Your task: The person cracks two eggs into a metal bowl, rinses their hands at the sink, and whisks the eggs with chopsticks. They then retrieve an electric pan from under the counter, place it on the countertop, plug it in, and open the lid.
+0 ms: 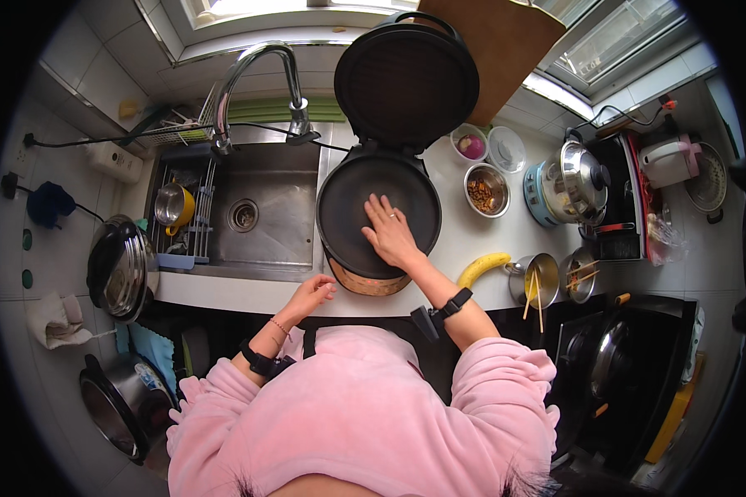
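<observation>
An electric griddle stands before me with its round black lid raised. My right hand is palm down over its dark lower plate, fingers spread and holding nothing. I cannot tell whether the palm touches the plate or hovers just above. A ring is on one of its fingers. The griddle's copper-coloured control panel shows small red lights at the front. My left hand, empty with loosely bent fingers, is at the counter's front edge, just left of that panel.
Left of the griddle is a steel sink under a curved tap. A black cord crosses behind it. To the right are a banana, a steel bowl of brown food, a cup with chopsticks and a glass-sided steamer.
</observation>
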